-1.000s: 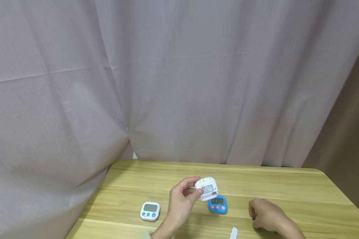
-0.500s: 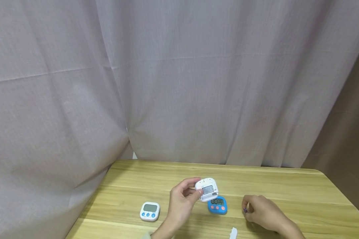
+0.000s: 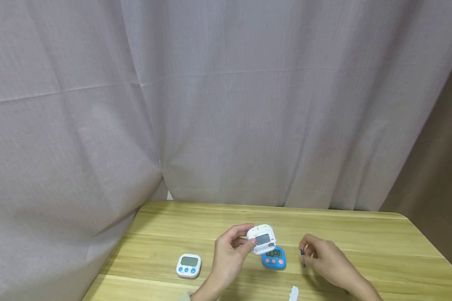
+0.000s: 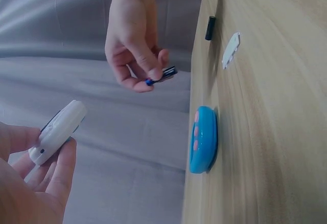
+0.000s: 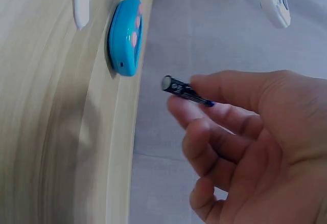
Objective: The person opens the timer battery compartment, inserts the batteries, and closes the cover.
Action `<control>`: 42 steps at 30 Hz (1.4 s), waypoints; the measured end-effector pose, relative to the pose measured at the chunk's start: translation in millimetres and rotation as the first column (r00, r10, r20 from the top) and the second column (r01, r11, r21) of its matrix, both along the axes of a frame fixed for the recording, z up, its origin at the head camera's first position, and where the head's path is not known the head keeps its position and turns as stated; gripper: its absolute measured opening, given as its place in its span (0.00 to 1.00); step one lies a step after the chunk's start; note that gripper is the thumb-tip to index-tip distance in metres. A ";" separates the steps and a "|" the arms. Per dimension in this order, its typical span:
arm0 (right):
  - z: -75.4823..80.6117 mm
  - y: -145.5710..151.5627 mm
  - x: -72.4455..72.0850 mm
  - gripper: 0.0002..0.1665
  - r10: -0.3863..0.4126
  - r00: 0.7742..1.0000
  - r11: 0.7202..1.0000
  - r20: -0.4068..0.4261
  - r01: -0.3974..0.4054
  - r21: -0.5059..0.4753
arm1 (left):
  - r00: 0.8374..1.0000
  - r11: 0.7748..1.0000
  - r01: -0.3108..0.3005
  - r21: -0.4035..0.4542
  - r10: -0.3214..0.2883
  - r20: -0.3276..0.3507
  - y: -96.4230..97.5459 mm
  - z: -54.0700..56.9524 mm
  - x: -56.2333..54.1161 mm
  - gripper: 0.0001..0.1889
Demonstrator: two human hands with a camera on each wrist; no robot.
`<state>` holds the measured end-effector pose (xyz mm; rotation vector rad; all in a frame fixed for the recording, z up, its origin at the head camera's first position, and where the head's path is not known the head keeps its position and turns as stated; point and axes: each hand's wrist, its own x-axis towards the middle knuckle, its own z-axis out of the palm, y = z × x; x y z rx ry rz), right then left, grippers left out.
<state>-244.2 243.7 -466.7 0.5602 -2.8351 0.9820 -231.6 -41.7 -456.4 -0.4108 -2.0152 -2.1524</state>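
Observation:
My left hand (image 3: 226, 256) grips a white digital timer (image 3: 262, 230) by its edge, above the table. Its back faces the head camera, and the battery compartment lies uncovered. Off to the right, my right hand (image 3: 330, 261) pinches a small dark cylindrical battery (image 5: 179, 88) between thumb and fingertips; a blue end shows past the fingers. In the left wrist view the battery (image 4: 167, 73) is raised off the table, apart from the held timer. A blue timer (image 3: 274, 260) with pink buttons lies between the hands, partly covered by the white one in the head view.
A second white timer (image 3: 189, 266) with blue buttons lies left of my left hand. Near the front lies a small white battery cover (image 3: 294, 293). Another dark battery (image 4: 210, 28) rests on the wooden table (image 3: 391, 251). Grey curtain (image 3: 226, 104) hangs behind.
My right hand has lifted the battery off the table and moved it leftward and up toward the held timer. My left hand with the white timer has barely shifted.

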 end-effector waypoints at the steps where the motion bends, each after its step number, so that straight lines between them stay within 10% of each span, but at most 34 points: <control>1: 0.5 -1.5 0.0 0.11 -0.001 1.000 1.000 -0.008 0.001 -0.024 | 1.000 1.000 -0.001 0.001 0.001 0.000 0.2 -0.1 -0.1 0.20; 27: 21.5 -33.8 18.1 0.07 -0.156 0.986 0.903 -0.063 0.117 -0.412 | 1.000 1.000 0.013 0.025 -0.013 0.014 3.0 -1.5 -0.1 0.20; 42: 29.6 -46.3 31.3 0.11 -0.059 0.980 0.867 -0.191 -0.045 -0.497 | 0.999 1.000 0.013 0.002 -0.013 0.042 5.4 -6.1 -1.0 0.20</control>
